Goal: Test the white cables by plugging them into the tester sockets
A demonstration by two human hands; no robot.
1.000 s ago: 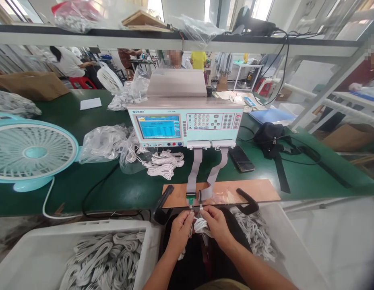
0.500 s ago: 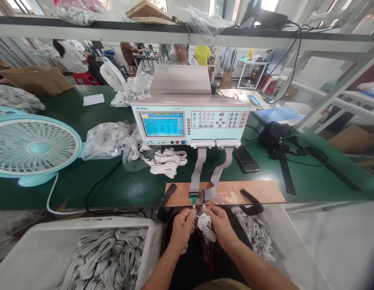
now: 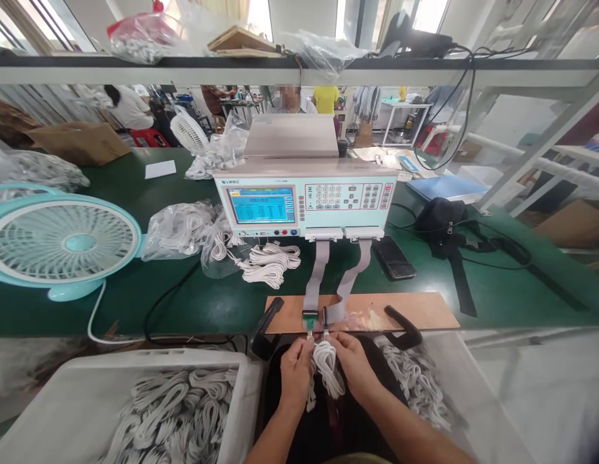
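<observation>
My left hand pinches one plug end of a bundled white cable at the small green circuit board. Close beside it, my right hand grips the cable's other end at the second black connector. The coiled cable hangs between my hands, below the table edge. Two grey ribbon cables run from these connectors up to the cable tester, whose screen is lit blue. The connectors sit on a brown board. Whether the plugs are fully seated I cannot tell.
A white bin of bundled cables stands at lower left, another pile of cables at lower right. On the green table are a fan, bagged cables, loose white cables, a phone and a black bag. Black handles flank the board.
The view has tilted up slightly, so the scene sits a little lower. Both hands stay at the connectors, and the coiled cable has shifted slightly left between them.
</observation>
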